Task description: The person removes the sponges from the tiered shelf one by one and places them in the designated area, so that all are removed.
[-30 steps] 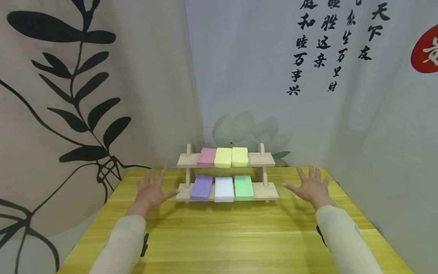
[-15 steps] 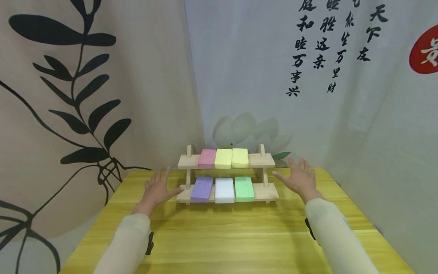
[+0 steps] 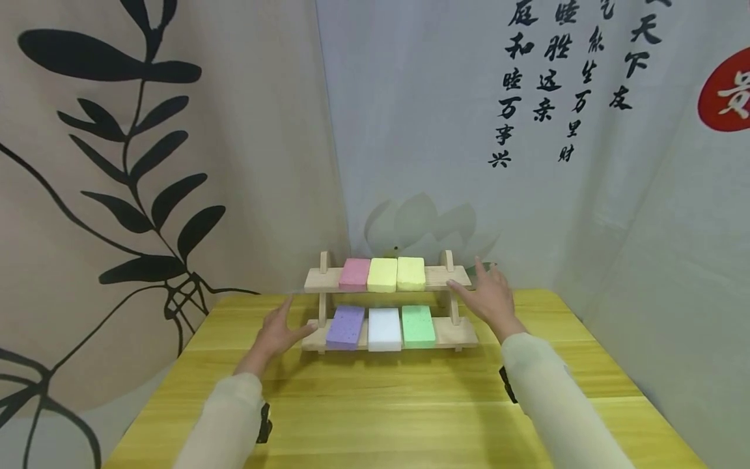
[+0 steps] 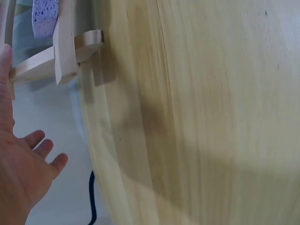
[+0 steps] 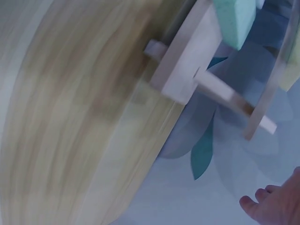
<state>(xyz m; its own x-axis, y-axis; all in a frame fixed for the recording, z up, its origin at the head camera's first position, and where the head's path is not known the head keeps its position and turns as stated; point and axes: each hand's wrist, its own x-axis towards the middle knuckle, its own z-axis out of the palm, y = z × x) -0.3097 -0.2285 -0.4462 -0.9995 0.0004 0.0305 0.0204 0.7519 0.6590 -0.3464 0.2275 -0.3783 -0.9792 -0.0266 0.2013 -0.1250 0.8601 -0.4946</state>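
Note:
A two-tier wooden rack (image 3: pixel 457 331) stands near the back of the table. Its upper shelf carries a pink sponge block (image 3: pixel 354 274) and two yellow sponge blocks (image 3: pixel 383 275). On the lower shelf lie a purple sponge (image 3: pixel 345 327), a white sponge (image 3: pixel 384 329) and a green sponge (image 3: pixel 418 326). My left hand (image 3: pixel 278 333) is at the rack's left end, thumb spread toward the lower shelf, holding nothing. At the right end, my right hand (image 3: pixel 489 299) has its thumb close to the upper shelf's end and its fingers extended, likewise without anything in it.
The wooden table (image 3: pixel 375 410) stretches in front of the rack. Directly behind it hangs a cloth backdrop (image 3: pixel 410 130) with printed leaves and characters. A dark cable (image 4: pixel 92 199) shows beyond the table edge in the left wrist view.
Both hands have moved inward toward the rack's two ends, the right one farther and a little upward in the head view. The rack and sponges stay in place.

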